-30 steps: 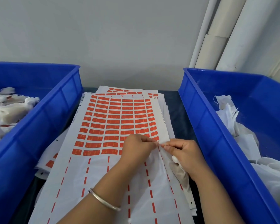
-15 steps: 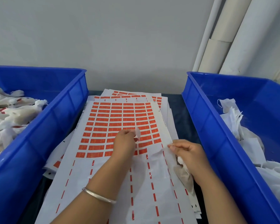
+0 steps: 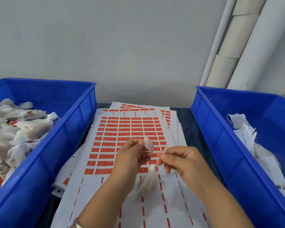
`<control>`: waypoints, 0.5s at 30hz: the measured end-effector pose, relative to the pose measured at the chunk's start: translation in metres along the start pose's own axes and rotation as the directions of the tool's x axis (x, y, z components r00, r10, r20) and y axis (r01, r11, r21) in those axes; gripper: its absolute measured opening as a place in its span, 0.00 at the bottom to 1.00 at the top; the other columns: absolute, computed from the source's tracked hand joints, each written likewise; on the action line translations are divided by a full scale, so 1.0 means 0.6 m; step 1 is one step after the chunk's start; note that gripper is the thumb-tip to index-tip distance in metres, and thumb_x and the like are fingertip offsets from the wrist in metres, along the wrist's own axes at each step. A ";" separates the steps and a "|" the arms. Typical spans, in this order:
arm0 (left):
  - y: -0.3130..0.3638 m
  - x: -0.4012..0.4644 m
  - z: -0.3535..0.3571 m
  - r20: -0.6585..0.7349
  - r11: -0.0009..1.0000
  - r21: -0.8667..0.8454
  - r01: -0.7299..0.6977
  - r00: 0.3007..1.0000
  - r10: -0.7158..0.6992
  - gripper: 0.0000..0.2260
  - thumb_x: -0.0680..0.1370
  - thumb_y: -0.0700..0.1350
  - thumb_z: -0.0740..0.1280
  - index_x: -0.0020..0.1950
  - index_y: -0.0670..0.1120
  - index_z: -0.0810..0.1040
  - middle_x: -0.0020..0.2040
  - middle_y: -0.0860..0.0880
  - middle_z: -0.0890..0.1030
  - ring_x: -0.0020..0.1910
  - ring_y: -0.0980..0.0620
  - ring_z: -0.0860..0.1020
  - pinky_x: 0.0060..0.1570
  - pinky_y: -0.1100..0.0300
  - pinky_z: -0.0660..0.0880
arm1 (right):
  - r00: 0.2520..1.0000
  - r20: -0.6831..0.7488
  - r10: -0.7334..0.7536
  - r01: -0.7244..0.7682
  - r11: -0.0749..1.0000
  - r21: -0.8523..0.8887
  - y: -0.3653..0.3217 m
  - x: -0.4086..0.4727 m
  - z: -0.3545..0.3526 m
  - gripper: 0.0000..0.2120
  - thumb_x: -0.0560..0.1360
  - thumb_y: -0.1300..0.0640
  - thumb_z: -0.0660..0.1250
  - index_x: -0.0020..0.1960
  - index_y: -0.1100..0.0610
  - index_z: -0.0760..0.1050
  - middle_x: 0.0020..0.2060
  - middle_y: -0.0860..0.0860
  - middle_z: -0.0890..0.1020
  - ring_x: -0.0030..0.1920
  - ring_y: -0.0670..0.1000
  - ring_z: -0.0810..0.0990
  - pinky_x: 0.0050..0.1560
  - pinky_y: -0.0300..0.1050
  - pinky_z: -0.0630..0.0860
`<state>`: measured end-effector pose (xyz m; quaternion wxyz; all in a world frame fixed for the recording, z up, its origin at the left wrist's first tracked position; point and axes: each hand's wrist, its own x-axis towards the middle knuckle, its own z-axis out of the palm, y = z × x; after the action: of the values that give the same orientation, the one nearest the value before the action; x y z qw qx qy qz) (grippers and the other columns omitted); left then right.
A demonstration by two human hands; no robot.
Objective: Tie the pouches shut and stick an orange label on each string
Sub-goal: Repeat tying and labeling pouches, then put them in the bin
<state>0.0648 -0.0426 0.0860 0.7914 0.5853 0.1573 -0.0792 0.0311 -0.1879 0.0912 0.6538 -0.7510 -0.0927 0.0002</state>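
A: Edges first. Left blue bin (image 3: 59,145) and right blue bin (image 3: 220,145) flank the label sheets (image 3: 130,127). Sheets stacked, fanned, filling the strip of dark bench (image 3: 183,119) between the bins. Open room only in that strip, above the sheets; grey wall (image 3: 105,46) closes the far side.

B: Hands?

A: Both raised over the sheets, near each other, not touching. Left hand (image 3: 132,155) pinches a peeled label (image 3: 149,144), its pale back toward the camera. Right hand (image 3: 184,159) pinches a thin string (image 3: 162,153) between thumb and forefinger.

B: Pouch?

A: Pouch (image 3: 148,178) hangs from the string, just below and between the two hands, above the bare lower part of the top sheet.

B: Bins?

A: Left holds tied pouches (image 3: 23,129), some showing orange. Right holds flat white pouches (image 3: 247,134).

B: Trouble spots?

A: Hanging pouch is motion-blurred, outline unclear. Can't tell if label touches string. Bangle (image 3: 77,223) on the left wrist and both bins cut off by the frame edge. White pipes (image 3: 237,46) at right corner.
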 end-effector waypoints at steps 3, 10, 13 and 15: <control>-0.006 -0.002 -0.006 0.053 0.995 0.096 -0.039 0.998 0.034 0.06 0.79 0.44 0.63 0.46 0.47 0.79 0.39 0.49 0.84 0.37 0.51 0.83 0.36 0.63 0.78 | 0.997 -0.033 0.069 -0.072 0.994 -0.083 0.027 0.011 0.022 0.07 0.73 0.52 0.69 0.38 0.48 0.84 0.38 0.47 0.85 0.36 0.47 0.82 0.44 0.36 0.79; -0.015 0.003 -0.014 0.185 0.977 0.212 -0.020 0.983 -0.020 0.07 0.78 0.46 0.63 0.44 0.46 0.80 0.38 0.47 0.84 0.31 0.50 0.82 0.48 0.54 0.78 | 0.964 -0.263 0.029 -0.050 0.996 -0.073 0.053 0.023 0.023 0.06 0.71 0.55 0.72 0.36 0.47 0.81 0.37 0.40 0.84 0.40 0.40 0.81 0.36 0.31 0.76; -0.016 0.002 -0.011 0.183 0.978 0.209 0.002 0.982 -0.041 0.07 0.77 0.46 0.64 0.42 0.47 0.81 0.37 0.47 0.83 0.28 0.50 0.79 0.45 0.55 0.77 | 0.958 -0.287 0.006 -0.010 1.000 -0.013 0.052 0.023 0.022 0.04 0.67 0.49 0.69 0.38 0.48 0.82 0.35 0.42 0.84 0.34 0.41 0.80 0.32 0.30 0.75; -0.017 0.001 -0.009 0.164 0.978 0.208 0.011 0.985 -0.045 0.07 0.76 0.45 0.65 0.40 0.49 0.81 0.36 0.48 0.83 0.27 0.50 0.78 0.40 0.57 0.76 | 0.954 -0.300 -0.019 0.014 1.000 -0.018 0.054 0.023 0.022 0.07 0.65 0.46 0.67 0.37 0.47 0.81 0.36 0.41 0.83 0.35 0.41 0.80 0.33 0.29 0.75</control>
<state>0.0613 -0.0403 0.0753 0.7358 0.6531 0.0895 -0.1551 0.0474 -0.1774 0.0590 0.6545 -0.7465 0.0014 -0.1201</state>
